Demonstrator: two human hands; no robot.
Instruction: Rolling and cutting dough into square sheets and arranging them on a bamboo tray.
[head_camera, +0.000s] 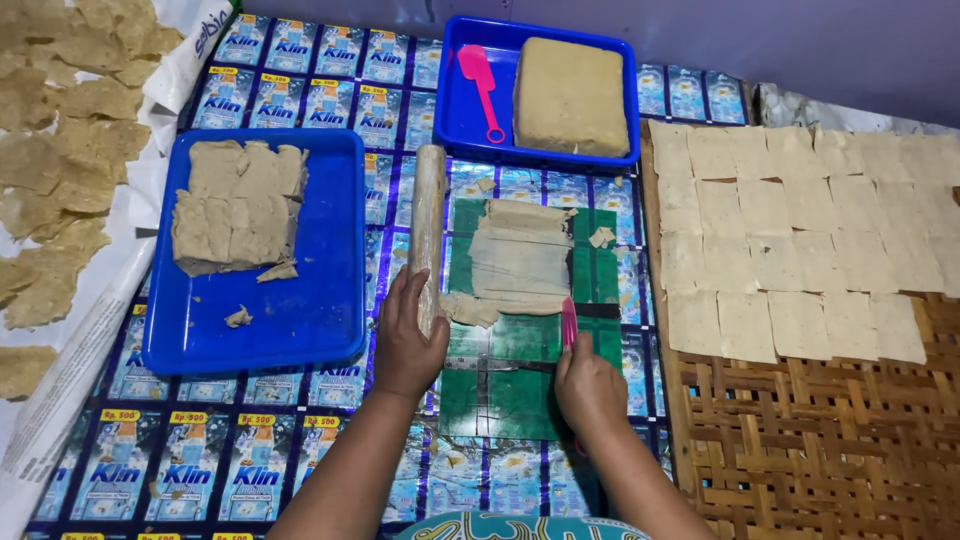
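Left hand (405, 345) gripped the wooden rolling pin (428, 230) beside the green cutting mat (500, 375); right hand (590, 385) was closed around a pink cutter (568, 322), near the flattened dough sheet (520, 262) on that mat.

A plain grey wall (800, 40) runs along the far edge. The floor is covered by a glossy sheet of blue printed sachet wrappers (200, 470); a woven bamboo mat (820, 450) lies to the right, white sacking (80, 340) to the left. Light is dim and even.
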